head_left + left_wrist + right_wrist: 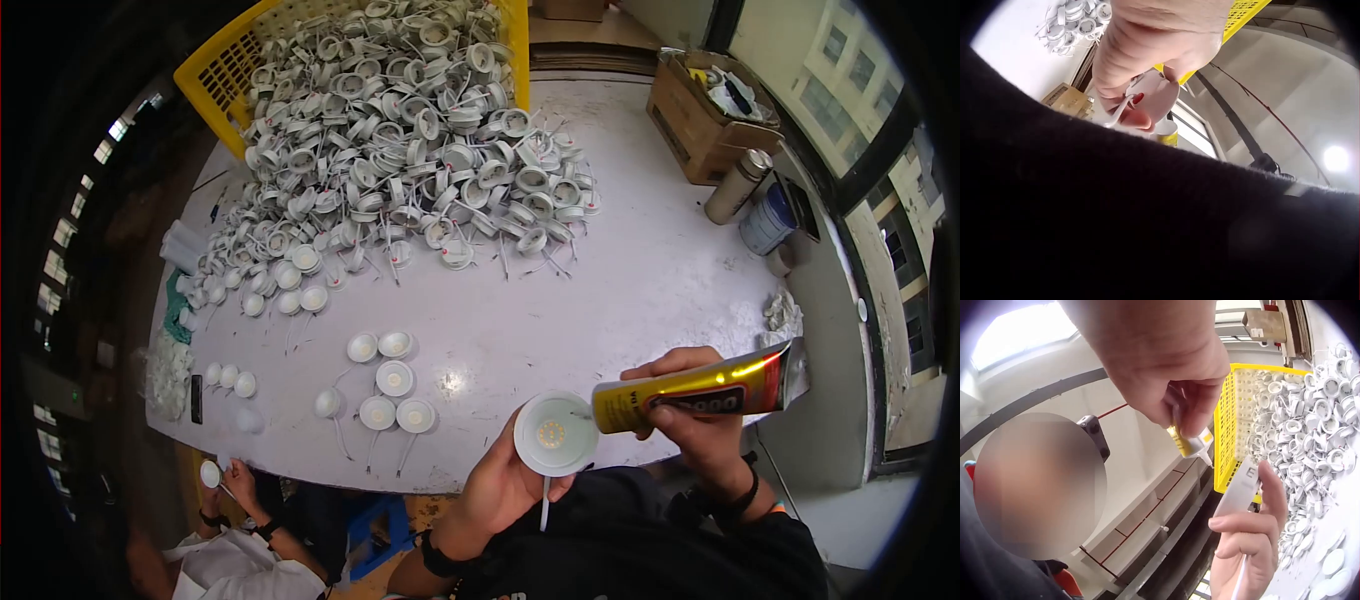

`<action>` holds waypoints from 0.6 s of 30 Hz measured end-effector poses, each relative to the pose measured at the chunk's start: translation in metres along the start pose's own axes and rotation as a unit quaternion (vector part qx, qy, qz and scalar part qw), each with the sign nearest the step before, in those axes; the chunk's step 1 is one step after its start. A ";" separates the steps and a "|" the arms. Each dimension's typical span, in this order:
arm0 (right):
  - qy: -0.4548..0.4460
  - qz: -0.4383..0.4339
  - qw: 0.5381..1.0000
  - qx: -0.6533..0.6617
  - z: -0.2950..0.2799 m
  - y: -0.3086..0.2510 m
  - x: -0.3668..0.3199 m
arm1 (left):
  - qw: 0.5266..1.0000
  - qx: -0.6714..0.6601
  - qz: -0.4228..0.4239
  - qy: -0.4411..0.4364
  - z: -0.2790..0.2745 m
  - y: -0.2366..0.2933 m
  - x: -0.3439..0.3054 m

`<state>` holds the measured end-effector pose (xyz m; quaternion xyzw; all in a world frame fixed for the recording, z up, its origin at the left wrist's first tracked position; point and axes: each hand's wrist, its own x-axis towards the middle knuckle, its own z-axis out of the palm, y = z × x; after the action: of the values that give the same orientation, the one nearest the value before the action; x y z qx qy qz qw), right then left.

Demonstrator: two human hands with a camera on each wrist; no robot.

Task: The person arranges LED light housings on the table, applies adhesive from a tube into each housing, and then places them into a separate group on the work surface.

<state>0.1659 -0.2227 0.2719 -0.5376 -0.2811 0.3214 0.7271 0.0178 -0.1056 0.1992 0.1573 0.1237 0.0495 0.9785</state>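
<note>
My left hand [497, 490] holds a white round LED downlight [548, 462] by its rim, its open face turned up and a ring of small yellow LEDs inside. Its white cable hangs below. In the left wrist view, fingers grip the downlight's back [1161, 99], where a red spot shows. With my right hand [700, 440] I pinch a yellow and black glue tube [635, 400], tilted so its nozzle points at the downlight's inner rim. The right wrist view shows the tube's nozzle [1205, 459] close above the edge of the downlight [1235, 490].
A big heap of white downlight housings [400, 150] spills from a yellow crate [215, 90]. Several assembled downlights [395, 378] lie mid-table. A cardboard box [690, 120], a thermos [738, 186] and a blue-white can [768, 220] stand right. Another person's hands [240, 485] hold a downlight at lower left.
</note>
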 end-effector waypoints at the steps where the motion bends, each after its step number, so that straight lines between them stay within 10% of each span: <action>1: -0.015 0.003 1.000 -0.021 0.001 -0.001 0.000 | 1.000 -0.003 -0.002 -0.003 0.001 0.000 0.000; 18: -0.069 -0.018 0.984 -0.163 0.006 0.001 0.002 | 0.997 0.030 0.000 -0.072 0.004 0.004 0.000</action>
<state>0.1626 -0.2173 0.2725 -0.6202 -0.3885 0.2947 0.6145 0.0190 -0.1028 0.2039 0.1899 0.0545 0.0344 0.9797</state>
